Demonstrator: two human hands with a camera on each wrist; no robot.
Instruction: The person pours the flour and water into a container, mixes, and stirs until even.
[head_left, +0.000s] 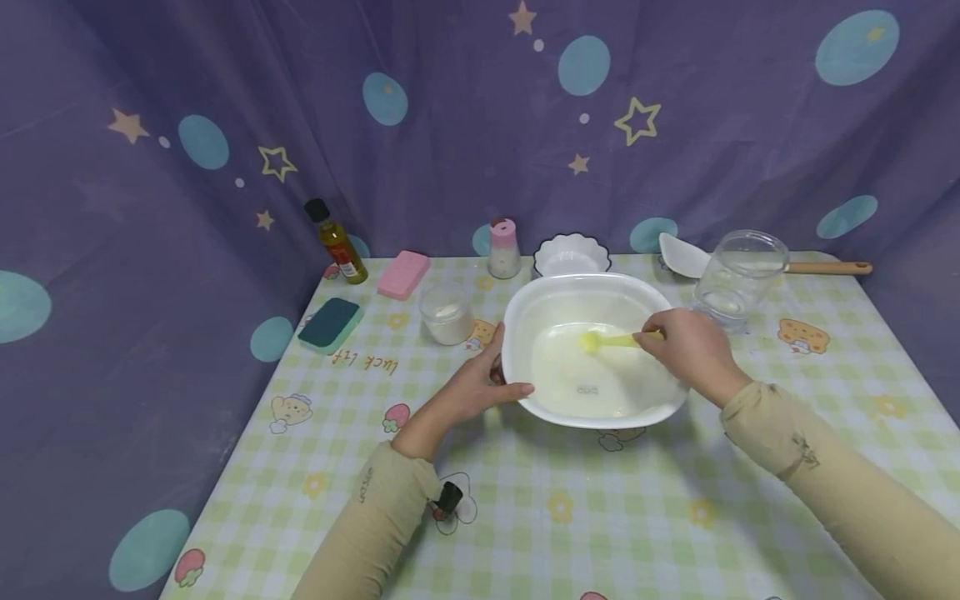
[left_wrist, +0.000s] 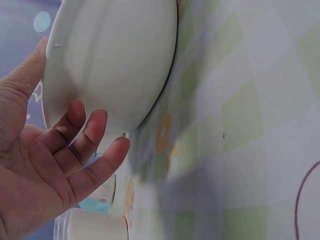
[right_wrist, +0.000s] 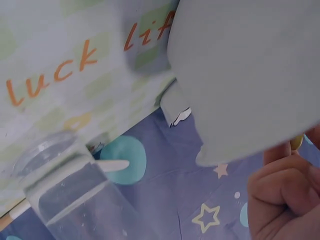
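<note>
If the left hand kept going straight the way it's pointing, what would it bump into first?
The white basin, straight away: the left hand is touching its rim, though how firmly is unclear.

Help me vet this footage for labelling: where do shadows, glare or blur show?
Head view: soft shadow on the green-and-white checked cloth near the white rounded basin; the slim yellow utensil seems slightly soft. Left wrist: shadow on the cloth beside the basin. Right wrist: basin wall dim grey; clear cylindrical jar shows pale reflections.
</note>
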